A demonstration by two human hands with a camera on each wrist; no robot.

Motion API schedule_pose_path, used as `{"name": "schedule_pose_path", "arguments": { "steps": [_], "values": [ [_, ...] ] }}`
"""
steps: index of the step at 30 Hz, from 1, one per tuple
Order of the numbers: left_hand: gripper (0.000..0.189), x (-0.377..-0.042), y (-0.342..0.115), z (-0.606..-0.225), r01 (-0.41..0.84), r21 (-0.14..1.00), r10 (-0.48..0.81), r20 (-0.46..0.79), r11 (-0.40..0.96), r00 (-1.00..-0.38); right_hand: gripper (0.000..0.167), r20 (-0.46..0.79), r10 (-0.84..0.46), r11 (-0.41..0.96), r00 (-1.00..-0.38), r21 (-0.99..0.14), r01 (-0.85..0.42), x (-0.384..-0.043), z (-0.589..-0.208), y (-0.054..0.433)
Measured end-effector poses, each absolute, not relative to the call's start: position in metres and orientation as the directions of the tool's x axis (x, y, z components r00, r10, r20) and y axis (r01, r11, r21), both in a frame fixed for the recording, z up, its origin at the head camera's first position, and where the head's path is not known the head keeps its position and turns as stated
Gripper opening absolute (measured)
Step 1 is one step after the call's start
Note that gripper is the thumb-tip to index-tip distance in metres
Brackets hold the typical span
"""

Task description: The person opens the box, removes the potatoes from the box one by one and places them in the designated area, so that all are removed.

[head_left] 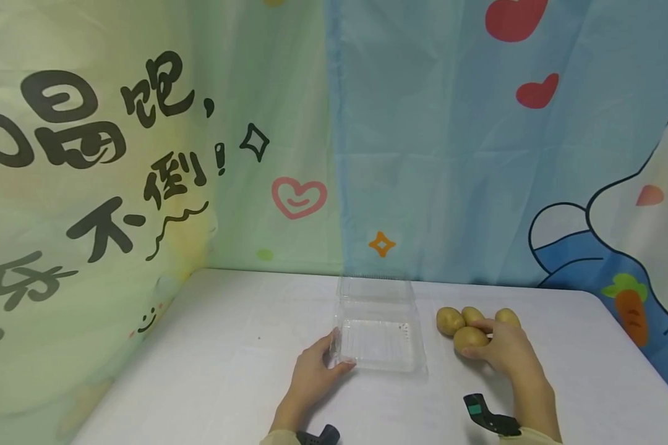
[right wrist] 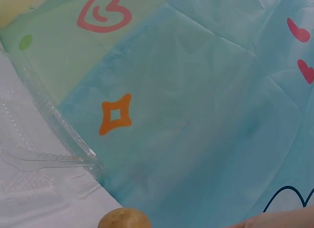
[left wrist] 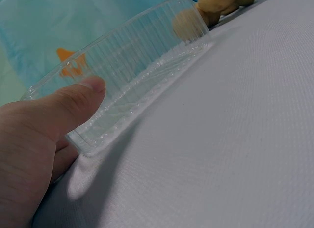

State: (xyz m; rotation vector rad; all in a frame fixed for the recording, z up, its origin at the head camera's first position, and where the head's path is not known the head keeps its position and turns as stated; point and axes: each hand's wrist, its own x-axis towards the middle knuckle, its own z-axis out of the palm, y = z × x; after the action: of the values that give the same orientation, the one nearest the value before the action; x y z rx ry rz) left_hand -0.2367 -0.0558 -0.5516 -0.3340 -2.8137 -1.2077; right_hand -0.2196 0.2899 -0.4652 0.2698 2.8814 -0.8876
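Note:
A clear plastic container (head_left: pixel 381 346) lies on the white table with its lid (head_left: pixel 375 290) folded open toward the back. My left hand (head_left: pixel 314 374) grips its near left corner; in the left wrist view the thumb (left wrist: pixel 81 98) presses the ribbed wall. To the right of the container, my right hand (head_left: pixel 509 352) holds the nearest potato (head_left: pixel 470 340) between thumb and fingers. Close behind are another potato (head_left: pixel 449 321) and a smaller-looking one (head_left: pixel 471 314). One more potato (head_left: pixel 508 317) shows just beyond the hand. The right wrist view catches only a potato top (right wrist: pixel 125 219) at its bottom edge.
The white table (head_left: pixel 245 371) ends at a printed curtain (head_left: pixel 434 154) at the back and left. The raised lid reaches close to that back edge. Dark wrist straps (head_left: pixel 492 417) show at the bottom of the head view.

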Motion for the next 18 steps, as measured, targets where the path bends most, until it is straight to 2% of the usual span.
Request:
{"name": "schedule_pose_path", "arguments": {
  "steps": [18],
  "values": [
    [0.083,-0.2362,-0.0549,-0.5510,0.219,0.706,0.170,0.140,0.673,-0.975,0.076,-0.129,0.136,0.810,-0.982,-0.556,0.185,-0.2176,-0.4685,0.2934]
  ]
}}
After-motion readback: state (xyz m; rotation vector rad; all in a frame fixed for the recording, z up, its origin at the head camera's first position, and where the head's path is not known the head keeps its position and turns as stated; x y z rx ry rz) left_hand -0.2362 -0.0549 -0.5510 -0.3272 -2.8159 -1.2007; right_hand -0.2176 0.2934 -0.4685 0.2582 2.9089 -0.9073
